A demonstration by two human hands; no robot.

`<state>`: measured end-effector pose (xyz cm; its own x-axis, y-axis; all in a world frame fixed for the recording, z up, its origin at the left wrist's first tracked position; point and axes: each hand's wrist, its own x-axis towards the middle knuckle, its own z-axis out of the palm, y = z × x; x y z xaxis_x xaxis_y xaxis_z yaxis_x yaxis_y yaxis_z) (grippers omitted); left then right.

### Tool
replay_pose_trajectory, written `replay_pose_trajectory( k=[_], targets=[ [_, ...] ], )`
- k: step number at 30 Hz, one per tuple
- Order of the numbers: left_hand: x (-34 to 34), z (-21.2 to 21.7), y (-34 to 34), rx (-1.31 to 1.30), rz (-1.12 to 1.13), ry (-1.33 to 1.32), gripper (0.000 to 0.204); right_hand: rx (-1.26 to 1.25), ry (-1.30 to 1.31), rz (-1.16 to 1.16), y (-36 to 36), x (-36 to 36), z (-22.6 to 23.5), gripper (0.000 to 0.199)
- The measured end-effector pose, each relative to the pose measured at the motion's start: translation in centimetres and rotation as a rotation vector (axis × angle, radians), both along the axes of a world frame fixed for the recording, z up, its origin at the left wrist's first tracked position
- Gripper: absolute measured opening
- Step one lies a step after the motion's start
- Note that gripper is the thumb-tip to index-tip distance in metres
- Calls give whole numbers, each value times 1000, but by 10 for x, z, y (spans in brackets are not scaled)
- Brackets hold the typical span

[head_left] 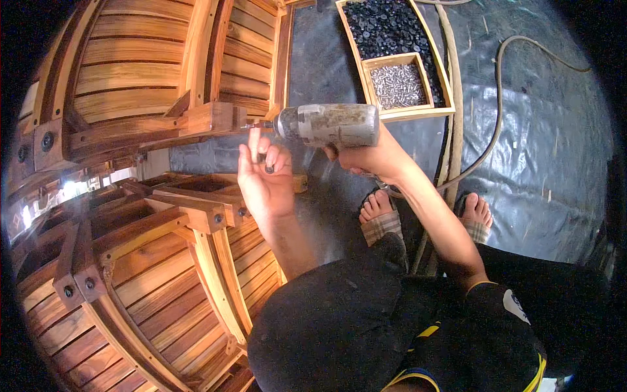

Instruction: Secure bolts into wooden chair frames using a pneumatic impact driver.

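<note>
My right hand [375,157] is wrapped round the grip of a worn grey power driver [333,124], held level with its bit pointing left. The bit's tip meets the dark end block of a wooden frame [225,119]; whether a screw sits there is too small to tell. Just below the bit is my left hand [266,186], palm up, one finger raised toward the tip. Its other fingers curl round a small dark round piece [269,168], perhaps with another beside it.
A wooden tray [444,85] at the top holds black round pieces [385,29] and a smaller box [428,88] of silvery screws [397,85]. A hose [499,98] curves across the dark sheet on the right. Another slatted wooden piece [163,281] stands at lower left.
</note>
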<state>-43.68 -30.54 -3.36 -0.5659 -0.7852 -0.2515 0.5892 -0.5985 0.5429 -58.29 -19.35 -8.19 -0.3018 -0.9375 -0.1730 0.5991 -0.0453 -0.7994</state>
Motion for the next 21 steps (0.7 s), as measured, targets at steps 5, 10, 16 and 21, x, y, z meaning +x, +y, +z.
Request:
replay_pose_trajectory(
  k=[5, 10, 16, 21],
  targets=[
    [16, -30, -1, 239, -24, 11, 45, 18, 56, -9, -1, -2, -3, 37],
    [21, -45, 6, 80, 57, -271, 37, -12, 7, -16, 3, -6, -3, 39],
    [28, -41, 2, -54, -69, -264, 33, -28, 50, -20, 2, -6, -1, 39],
    [21, -31, 3, -30, 36, -391, 35, -34, 62, 29, 4, -5, 2, 37]
  ],
)
